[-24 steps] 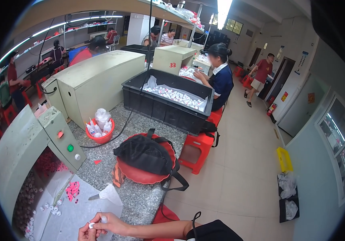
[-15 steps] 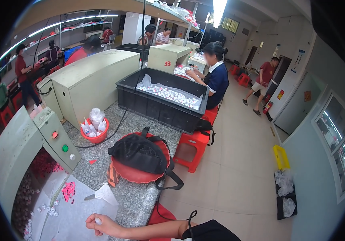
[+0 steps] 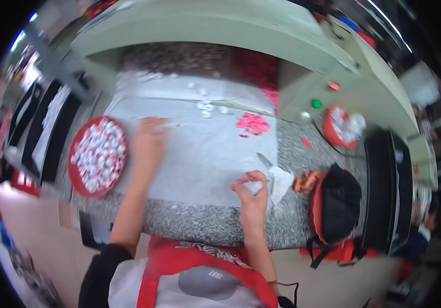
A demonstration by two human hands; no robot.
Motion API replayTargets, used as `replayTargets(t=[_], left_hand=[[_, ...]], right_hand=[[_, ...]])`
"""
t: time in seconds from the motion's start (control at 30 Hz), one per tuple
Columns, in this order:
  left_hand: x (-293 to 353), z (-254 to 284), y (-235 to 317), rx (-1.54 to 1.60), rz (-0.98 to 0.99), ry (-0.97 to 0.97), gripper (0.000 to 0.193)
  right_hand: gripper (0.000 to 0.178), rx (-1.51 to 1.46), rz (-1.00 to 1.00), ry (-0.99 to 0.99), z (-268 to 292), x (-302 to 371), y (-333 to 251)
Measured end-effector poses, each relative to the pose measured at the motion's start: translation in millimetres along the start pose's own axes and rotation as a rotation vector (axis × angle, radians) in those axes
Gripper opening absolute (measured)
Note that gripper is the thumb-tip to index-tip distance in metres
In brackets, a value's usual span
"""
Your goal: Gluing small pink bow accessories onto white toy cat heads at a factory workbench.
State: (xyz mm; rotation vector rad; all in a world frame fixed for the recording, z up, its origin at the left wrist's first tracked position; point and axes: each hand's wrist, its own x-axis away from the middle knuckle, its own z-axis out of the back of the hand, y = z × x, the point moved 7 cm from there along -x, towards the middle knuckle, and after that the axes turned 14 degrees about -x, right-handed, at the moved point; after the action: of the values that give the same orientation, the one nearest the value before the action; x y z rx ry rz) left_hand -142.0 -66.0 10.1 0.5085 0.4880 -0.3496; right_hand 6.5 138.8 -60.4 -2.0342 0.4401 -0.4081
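Note:
My right hand (image 3: 254,203) is closed around a small white squeeze bottle (image 3: 253,187), mostly hidden by the fingers, over the front right of a white work sheet (image 3: 200,164). Motion smears my left hand (image 3: 150,141), which is over the sheet's left part, just right of a red bowl (image 3: 77,177). Small white pieces with pink marks (image 3: 100,154) fill that bowl. Several loose white pieces (image 3: 205,107) lie toward the back of the sheet. Near its right edge is a pile of bright pink bits (image 3: 253,124).
A pale green machine housing (image 3: 205,33) arches over the sheet's back. A blade (image 3: 264,160) lies beside a white cloth (image 3: 281,182) on the right. Beyond are an orange-red basket of bottles (image 3: 332,131), a black bag (image 3: 339,205) and a black crate (image 3: 382,215).
My view has swung left and down from the room to the worktop. My left hand and the red bowl have come into view. My right hand still holds the bottle.

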Motion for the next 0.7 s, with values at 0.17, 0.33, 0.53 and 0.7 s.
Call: replayTargets(t=[0.17,0.33,0.53,0.7], left_hand=[[-29.5,-89.7,7.4,-0.023,0.107,-0.013,0.026],[-19.3,-113.1,22.9,-0.043,0.003,-0.111,0.025],[-10.8,-102.3,22.7,0.376,0.113,-0.282,0.024],[50.2,-67.4,83.3,1.793,0.737,-0.766,0.027]], right_hand=[[0.041,-0.121,-0.099,-0.074,-12.3,16.6,2.6],[0.04,-0.197,-0.109,-0.021,0.0,5.2,-5.4],[0.035,-0.104,-0.045,-0.032,-1.0,-7.9,-44.1],[0.035,-0.016,-0.052,-0.092,-27.9,2.7,-65.5]])
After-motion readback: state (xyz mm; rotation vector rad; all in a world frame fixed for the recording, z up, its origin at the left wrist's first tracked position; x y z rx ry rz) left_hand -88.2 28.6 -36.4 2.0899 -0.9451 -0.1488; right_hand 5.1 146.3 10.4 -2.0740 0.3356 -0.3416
